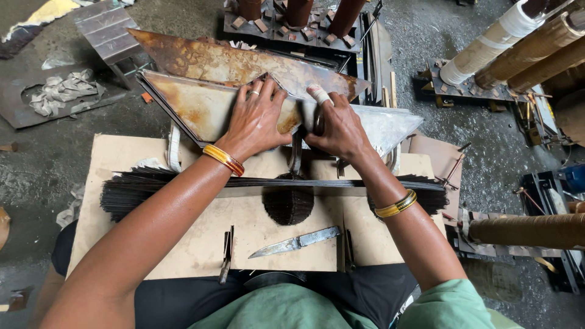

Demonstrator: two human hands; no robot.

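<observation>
Two hands press the rusty plate at upper centre: your left hand lies spread flat on it, your right hand curls around its edge. Sharp edges could cut if the plate slips; the knife lies near your lap.

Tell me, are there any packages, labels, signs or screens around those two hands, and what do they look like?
None that I can see.
Left hand: flat on a rusty metal sheet.
Right hand: on the same stack, one finger taped white.
Cardboard board: plain tan, unprinted, with a knife on it.
</observation>
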